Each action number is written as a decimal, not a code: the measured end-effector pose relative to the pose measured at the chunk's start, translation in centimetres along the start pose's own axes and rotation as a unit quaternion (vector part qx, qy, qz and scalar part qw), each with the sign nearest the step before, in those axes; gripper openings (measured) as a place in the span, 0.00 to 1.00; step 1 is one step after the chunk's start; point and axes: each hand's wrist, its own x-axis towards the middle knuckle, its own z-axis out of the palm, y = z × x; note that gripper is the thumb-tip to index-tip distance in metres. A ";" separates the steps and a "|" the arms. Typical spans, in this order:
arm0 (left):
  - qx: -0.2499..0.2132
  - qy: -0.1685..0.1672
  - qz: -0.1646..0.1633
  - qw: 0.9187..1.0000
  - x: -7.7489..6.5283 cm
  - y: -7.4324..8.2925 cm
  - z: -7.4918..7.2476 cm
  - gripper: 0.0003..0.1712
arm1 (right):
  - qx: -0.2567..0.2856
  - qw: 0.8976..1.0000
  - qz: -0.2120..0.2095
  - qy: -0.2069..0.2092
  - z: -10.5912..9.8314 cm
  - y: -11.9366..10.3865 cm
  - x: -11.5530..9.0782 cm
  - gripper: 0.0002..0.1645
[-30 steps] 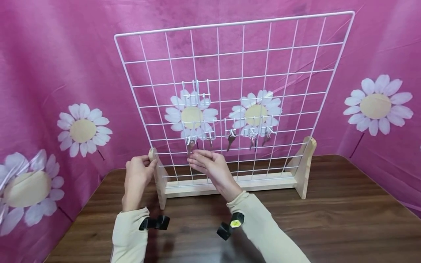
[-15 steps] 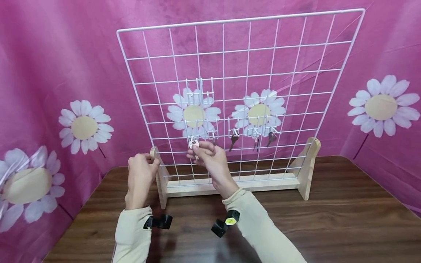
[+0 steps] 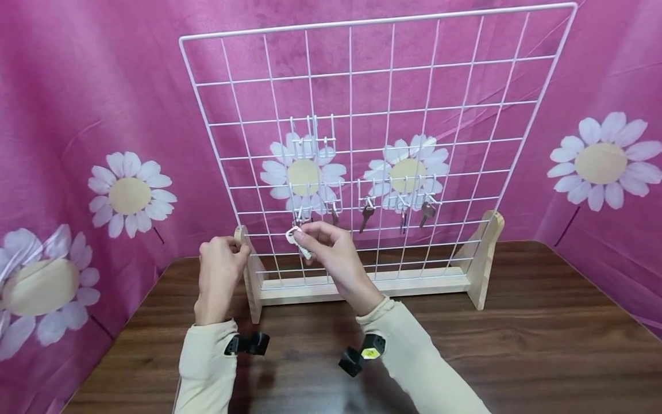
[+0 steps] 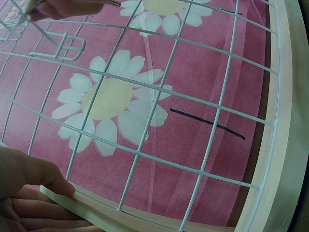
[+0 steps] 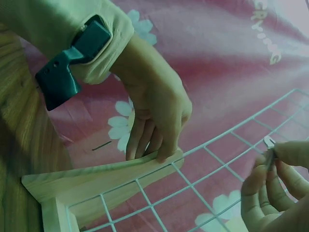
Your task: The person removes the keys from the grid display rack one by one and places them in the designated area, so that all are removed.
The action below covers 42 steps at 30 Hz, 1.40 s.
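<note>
My right hand (image 3: 338, 259) pinches a silver key (image 3: 293, 236) between thumb and fingers, just below and in front of the lower left white hook (image 3: 298, 215). In the right wrist view the key's head (image 5: 269, 141) sticks out above the fingertips. My left hand (image 3: 219, 279) grips the top of the left wooden upright (image 3: 252, 287), which holds up a white wire grid (image 3: 350, 72). The left wrist view shows the left thumb (image 4: 60, 186) on the wood, fingers on its other side. One more key (image 3: 334, 215) hangs close behind the right hand.
Several more keys (image 3: 367, 214) hang on hooks to the right. Hooks (image 3: 312, 146) without keys sit higher on the grid. A wooden base bar (image 3: 414, 282) and right upright (image 3: 481, 270) stand on the brown table (image 3: 543, 333). Pink flowered cloth (image 3: 439, 34) hangs behind.
My right fingers, earlier beside the hanging key, have taken hold of it and brought it slightly down and toward me, off to the hook's front. The left hand keeps its grip on the upright.
</note>
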 end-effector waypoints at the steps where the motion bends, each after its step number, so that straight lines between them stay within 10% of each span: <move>1: 0.001 0.001 0.001 1.000 0.0 0.0 0.0 0.11 | -0.003 1.000 -0.001 -0.016 0.0 -0.2 -0.1 0.12; 15: 0.009 -0.004 -0.003 1.000 0.0 0.0 -0.1 0.10 | -0.063 0.992 0.022 -0.104 -1.0 -1.2 -1.7 0.11; 26: 0.011 0.006 0.004 1.000 0.0 -0.1 0.1 0.10 | -0.063 0.982 0.146 -0.099 -2.7 3.3 -1.7 0.08; 42: 0.005 0.000 -0.007 1.000 0.1 0.3 0.1 0.11 | -0.108 0.964 0.221 -0.100 -3.8 8.5 -2.7 0.06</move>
